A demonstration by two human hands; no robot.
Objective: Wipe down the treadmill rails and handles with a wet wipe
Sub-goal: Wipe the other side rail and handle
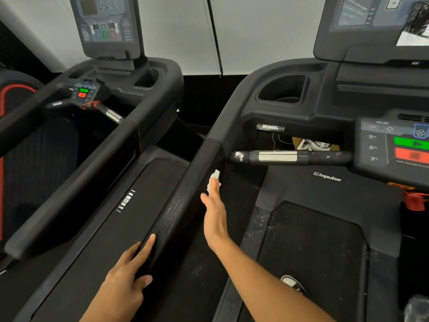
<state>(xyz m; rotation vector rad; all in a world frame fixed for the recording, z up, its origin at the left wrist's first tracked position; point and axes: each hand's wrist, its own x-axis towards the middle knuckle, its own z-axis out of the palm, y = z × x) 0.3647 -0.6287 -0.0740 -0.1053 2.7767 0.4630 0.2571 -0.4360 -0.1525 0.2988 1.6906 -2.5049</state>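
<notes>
Treadmill side rail (pixel 176 203), a long black padded bar running away from the viewer, lies between the two hands. Just past the fingertips of the right hand (pixel 214 212), a small crumpled white wet wipe (pixel 213 180) is pressed against the rail's inner side; the fingers are straight and flat, the palm turned toward the rail. Nearer the viewer, the left hand (pixel 126 273) rests on the rail's near end with its fingers extended along the top and the thumb spread to the side, not curled around it. Beyond the right hand, a short black handle (pixel 290 156) with a silver sensor band sticks out sideways, with white flecks at its tip. To the right of that hand are the treadmill belt (pixel 313 252) and a control panel (pixel 394 145) with green and red buttons. Left of the left hand stands a second treadmill (pixel 104 126).
</notes>
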